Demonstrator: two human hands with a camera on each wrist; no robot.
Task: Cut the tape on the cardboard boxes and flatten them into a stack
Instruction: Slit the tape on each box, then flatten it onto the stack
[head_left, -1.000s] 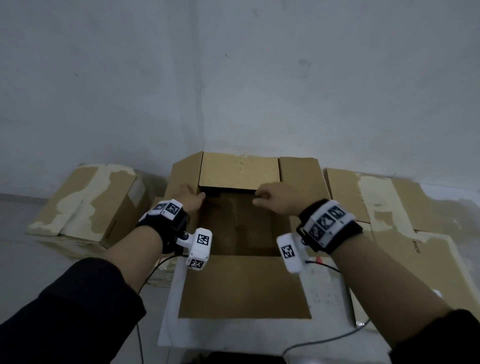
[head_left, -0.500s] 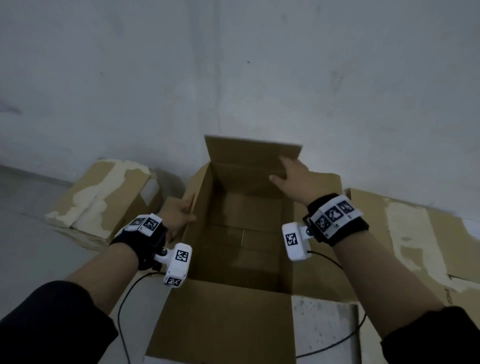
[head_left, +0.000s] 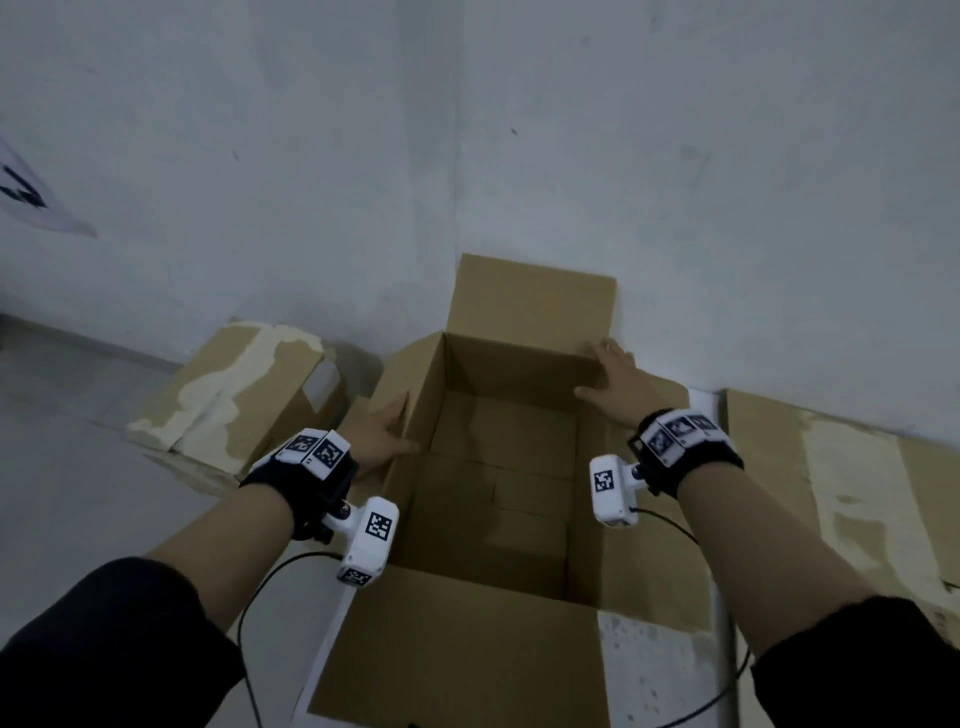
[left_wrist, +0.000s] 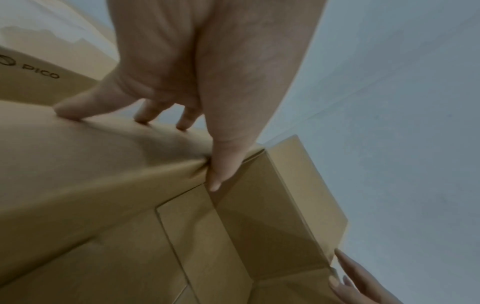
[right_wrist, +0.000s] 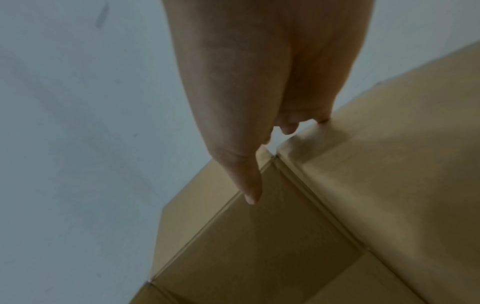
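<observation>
An open brown cardboard box (head_left: 519, 374) stands on the floor against the wall and shows an empty inside. Its far flap (head_left: 535, 301) stands upright; the near flap (head_left: 467, 649) lies folded out toward me. My left hand (head_left: 402, 423) rests on the left flap with spread fingers (left_wrist: 155, 117), its thumb (left_wrist: 221, 164) hooked over the rim into the box. My right hand (head_left: 602, 371) lies at the far right corner with fingers straight on the right flap and the thumb (right_wrist: 246, 181) pointing down inside. No knife or tape is in sight.
A second cardboard box (head_left: 234, 395) with white torn patches sits to the left by the wall. Flattened cardboard (head_left: 831, 493) lies on the floor to the right. Wrist-camera cables (head_left: 270, 577) trail beside the box. The wall corner (head_left: 457, 156) is right behind it.
The far flap went from lying over the opening to standing upright, so the box is now open. My right hand slid to the far right corner, my left onto the left flap.
</observation>
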